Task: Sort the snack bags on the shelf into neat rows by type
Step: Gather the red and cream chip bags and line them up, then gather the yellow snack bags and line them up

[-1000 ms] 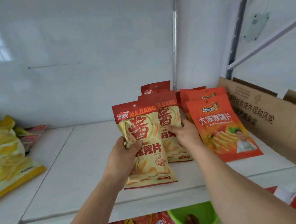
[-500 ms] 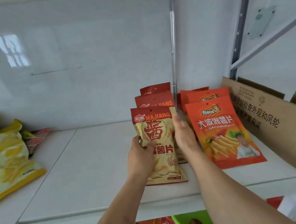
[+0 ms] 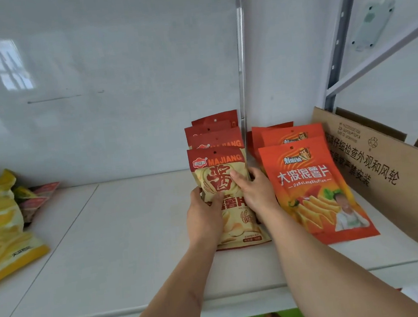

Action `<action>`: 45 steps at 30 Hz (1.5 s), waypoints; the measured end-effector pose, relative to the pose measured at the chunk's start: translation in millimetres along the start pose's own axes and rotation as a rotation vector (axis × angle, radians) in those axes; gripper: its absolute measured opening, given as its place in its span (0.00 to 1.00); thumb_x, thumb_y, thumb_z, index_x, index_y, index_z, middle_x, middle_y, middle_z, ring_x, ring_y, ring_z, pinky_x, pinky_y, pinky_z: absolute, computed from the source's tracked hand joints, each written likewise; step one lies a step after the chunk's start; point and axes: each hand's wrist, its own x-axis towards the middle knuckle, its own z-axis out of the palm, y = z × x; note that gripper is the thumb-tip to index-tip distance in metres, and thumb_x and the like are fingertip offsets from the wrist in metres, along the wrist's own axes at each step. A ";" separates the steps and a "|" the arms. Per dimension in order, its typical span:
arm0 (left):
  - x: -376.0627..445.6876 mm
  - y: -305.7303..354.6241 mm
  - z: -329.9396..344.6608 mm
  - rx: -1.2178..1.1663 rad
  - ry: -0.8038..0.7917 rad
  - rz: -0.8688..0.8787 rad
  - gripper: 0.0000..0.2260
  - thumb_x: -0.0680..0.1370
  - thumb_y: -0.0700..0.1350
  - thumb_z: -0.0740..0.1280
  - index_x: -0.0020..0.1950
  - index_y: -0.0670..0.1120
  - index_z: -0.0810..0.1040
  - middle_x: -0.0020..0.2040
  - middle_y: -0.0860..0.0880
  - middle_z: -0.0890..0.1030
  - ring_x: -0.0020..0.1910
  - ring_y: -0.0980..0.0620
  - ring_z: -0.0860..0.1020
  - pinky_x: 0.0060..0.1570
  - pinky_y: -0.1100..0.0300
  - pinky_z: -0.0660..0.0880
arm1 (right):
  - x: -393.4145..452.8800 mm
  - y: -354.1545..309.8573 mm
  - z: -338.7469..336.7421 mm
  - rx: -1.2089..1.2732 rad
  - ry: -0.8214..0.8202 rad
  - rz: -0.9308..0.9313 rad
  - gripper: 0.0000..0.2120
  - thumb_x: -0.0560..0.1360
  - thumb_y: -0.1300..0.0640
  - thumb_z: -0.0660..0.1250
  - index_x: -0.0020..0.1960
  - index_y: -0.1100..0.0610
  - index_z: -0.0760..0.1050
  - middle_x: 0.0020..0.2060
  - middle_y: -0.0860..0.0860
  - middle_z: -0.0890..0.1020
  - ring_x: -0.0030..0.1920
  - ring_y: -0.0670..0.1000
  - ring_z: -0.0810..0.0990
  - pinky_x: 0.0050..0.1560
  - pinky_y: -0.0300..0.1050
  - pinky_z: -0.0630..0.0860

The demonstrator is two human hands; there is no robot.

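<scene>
On the white shelf [image 3: 124, 243], right of its middle, the front MAJIANG bag [image 3: 226, 182] lies flat with its long axis running front to back, its dark red header pointing toward the back wall and its bottom seam toward the shelf's front edge. It is cream-yellow below that header, with a large red character, printed potato chips and a wheat sprig. The left hand [image 3: 205, 220] grips its left edge, thumb curled over the face. The right hand [image 3: 256, 194] holds the right edge, thumb pressed on the red character and fingers tucked along the side. Just right of it lies the front orange bag [image 3: 313, 189], also lengthwise front to back, tilted slightly so its lower end drifts rightward; it shows white characters, ridged chips and greenery. Behind the held bag, more MAJIANG bags [image 3: 214, 132] overlap in a row toward the wall, only their red tops showing. Further orange bags [image 3: 287, 133] sit likewise behind the front orange one. A cardboard box [image 3: 382, 167] stands beside them at the right. Far left, a large yellow bag [image 3: 3, 229] lies slumped, with smaller packets [image 3: 40, 195] behind it.
</scene>
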 end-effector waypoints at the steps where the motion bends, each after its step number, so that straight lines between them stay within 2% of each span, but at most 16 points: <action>1: 3.3 0.5 2.0 0.007 0.002 0.003 0.19 0.79 0.55 0.68 0.67 0.51 0.72 0.53 0.54 0.83 0.50 0.50 0.83 0.51 0.46 0.82 | 4.1 1.2 0.7 -0.002 0.005 -0.002 0.25 0.76 0.40 0.69 0.66 0.54 0.74 0.50 0.45 0.80 0.50 0.46 0.80 0.41 0.32 0.71; 6: 18.2 1.8 10.8 0.049 0.015 0.021 0.16 0.79 0.54 0.68 0.64 0.51 0.73 0.50 0.54 0.83 0.50 0.50 0.83 0.51 0.46 0.81 | 18.9 2.1 1.4 -0.034 0.013 -0.006 0.21 0.78 0.43 0.68 0.65 0.54 0.73 0.49 0.43 0.78 0.46 0.43 0.77 0.38 0.30 0.69; 9: 21.6 3.3 9.6 0.029 0.009 0.010 0.21 0.79 0.54 0.69 0.69 0.51 0.70 0.48 0.56 0.82 0.48 0.52 0.83 0.51 0.47 0.82 | 22.7 0.6 1.6 -0.077 0.017 -0.013 0.20 0.78 0.44 0.68 0.65 0.54 0.73 0.48 0.43 0.77 0.49 0.45 0.76 0.48 0.38 0.71; 11: 19.5 4.6 6.8 0.032 0.019 0.014 0.23 0.79 0.53 0.70 0.72 0.50 0.68 0.45 0.58 0.80 0.45 0.55 0.82 0.50 0.49 0.82 | 24.4 0.7 2.5 -0.124 0.030 -0.019 0.18 0.78 0.45 0.68 0.63 0.52 0.72 0.49 0.44 0.78 0.52 0.48 0.79 0.51 0.40 0.71; 13: 15.6 6.3 1.9 0.047 0.037 0.019 0.25 0.79 0.52 0.69 0.73 0.49 0.66 0.46 0.59 0.78 0.45 0.57 0.80 0.51 0.51 0.81 | 24.5 -0.3 4.3 -0.166 0.037 -0.029 0.18 0.78 0.45 0.69 0.63 0.52 0.70 0.53 0.46 0.78 0.57 0.51 0.80 0.53 0.42 0.73; 15: 12.5 8.1 -4.1 0.062 0.054 0.008 0.27 0.80 0.53 0.68 0.75 0.48 0.65 0.53 0.56 0.78 0.50 0.54 0.80 0.53 0.51 0.80 | 24.5 -3.9 5.9 -0.248 0.060 -0.037 0.28 0.77 0.43 0.69 0.70 0.56 0.67 0.64 0.51 0.76 0.65 0.54 0.76 0.61 0.49 0.75; 17: 9.6 8.9 -11.9 0.098 0.070 0.011 0.27 0.80 0.55 0.67 0.76 0.48 0.65 0.57 0.54 0.77 0.54 0.51 0.80 0.56 0.50 0.79 | 23.3 -9.9 8.1 -0.366 0.093 -0.061 0.34 0.77 0.42 0.68 0.76 0.56 0.61 0.73 0.55 0.69 0.71 0.57 0.71 0.68 0.56 0.73; 20: 3.6 6.4 -29.1 0.204 0.105 0.045 0.23 0.81 0.56 0.64 0.73 0.47 0.69 0.58 0.53 0.79 0.55 0.51 0.79 0.56 0.52 0.78 | 15.9 -24.0 16.8 -0.574 0.128 -0.179 0.31 0.79 0.44 0.64 0.77 0.55 0.61 0.76 0.56 0.64 0.75 0.58 0.64 0.73 0.60 0.66; 22: -0.4 1.5 -48.0 0.309 0.143 0.059 0.20 0.82 0.55 0.63 0.70 0.48 0.73 0.59 0.52 0.80 0.56 0.50 0.79 0.55 0.55 0.75 | 5.7 -36.7 27.9 -0.706 0.121 -0.290 0.26 0.81 0.45 0.61 0.75 0.55 0.65 0.77 0.56 0.62 0.78 0.58 0.59 0.76 0.59 0.59; 25: -3.4 -8.0 -79.8 0.534 0.182 0.104 0.15 0.83 0.53 0.60 0.66 0.49 0.76 0.59 0.51 0.81 0.57 0.48 0.79 0.53 0.55 0.74 | -8.8 -49.0 50.8 -0.843 0.059 -0.511 0.18 0.82 0.49 0.60 0.69 0.54 0.73 0.73 0.53 0.70 0.74 0.55 0.65 0.73 0.54 0.60; 30: 0.6 -32.4 -167.4 0.979 0.249 0.269 0.15 0.83 0.52 0.58 0.66 0.50 0.77 0.60 0.51 0.81 0.59 0.47 0.78 0.53 0.53 0.73 | -42.4 -60.8 118.6 -0.888 -0.196 -0.701 0.15 0.83 0.52 0.59 0.66 0.54 0.76 0.67 0.49 0.76 0.69 0.53 0.71 0.69 0.49 0.60; 32: 7.4 -43.4 -205.1 1.097 0.263 0.366 0.11 0.81 0.49 0.64 0.59 0.46 0.81 0.53 0.48 0.84 0.53 0.43 0.81 0.49 0.50 0.75 | -56.5 -63.9 148.6 -0.913 -0.260 -0.744 0.14 0.83 0.53 0.58 0.65 0.54 0.77 0.65 0.49 0.77 0.68 0.53 0.72 0.67 0.48 0.61; 34: 11.8 -52.3 -242.1 1.228 0.271 0.438 0.05 0.74 0.45 0.73 0.46 0.44 0.83 0.40 0.47 0.83 0.41 0.41 0.83 0.37 0.51 0.76 | -71.2 -67.7 180.9 -0.938 -0.303 -0.776 0.13 0.83 0.53 0.58 0.63 0.52 0.77 0.64 0.49 0.78 0.66 0.53 0.73 0.66 0.48 0.62; 35: 14.2 -56.8 -260.3 1.278 0.291 0.473 0.05 0.70 0.43 0.76 0.41 0.44 0.83 0.36 0.47 0.82 0.36 0.42 0.82 0.33 0.52 0.76 | -78.7 -70.7 197.7 -0.946 -0.319 -0.788 0.13 0.83 0.53 0.58 0.62 0.52 0.77 0.63 0.49 0.79 0.66 0.53 0.74 0.66 0.48 0.62; 38: 19.5 -65.4 -312.6 1.316 0.310 0.524 0.07 0.69 0.42 0.77 0.37 0.45 0.80 0.33 0.48 0.80 0.34 0.43 0.81 0.31 0.52 0.76 | -99.9 -84.9 247.0 -0.960 -0.358 -0.803 0.12 0.83 0.53 0.58 0.62 0.51 0.77 0.62 0.49 0.79 0.65 0.53 0.74 0.65 0.48 0.62; 45: 38.0 -81.1 -409.4 1.254 0.337 0.472 0.05 0.73 0.44 0.74 0.45 0.43 0.84 0.40 0.47 0.84 0.41 0.41 0.83 0.39 0.49 0.78 | -139.7 -125.4 339.8 -0.918 -0.385 -0.740 0.13 0.83 0.52 0.56 0.61 0.52 0.77 0.60 0.50 0.79 0.61 0.55 0.76 0.60 0.48 0.66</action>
